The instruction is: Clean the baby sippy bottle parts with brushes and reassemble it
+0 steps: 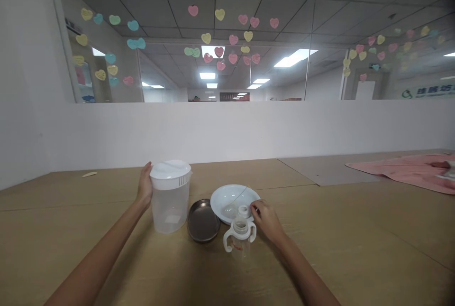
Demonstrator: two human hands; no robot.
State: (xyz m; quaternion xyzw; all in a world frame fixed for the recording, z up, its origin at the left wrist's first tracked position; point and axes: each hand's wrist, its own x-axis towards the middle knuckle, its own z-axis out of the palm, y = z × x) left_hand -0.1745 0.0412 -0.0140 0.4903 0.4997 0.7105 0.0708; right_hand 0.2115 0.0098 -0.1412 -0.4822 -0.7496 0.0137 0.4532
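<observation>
Head view: left hand (144, 188) touches jug (169, 204) at 9 o'clock, grip unclear; right fingers (257, 206) pinch cap (243, 211) at 4 o'clock in bowl (227, 194).

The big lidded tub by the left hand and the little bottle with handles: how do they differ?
Size: the tub is clearly larger than the bottle.
Top: the tub has a white lid on, while the bottle's mouth is open.
Markings: the bottle carries red print; the tub shows a pale patch low on its front.
Both stand upright and have see-through bodies with white parts on top.
</observation>
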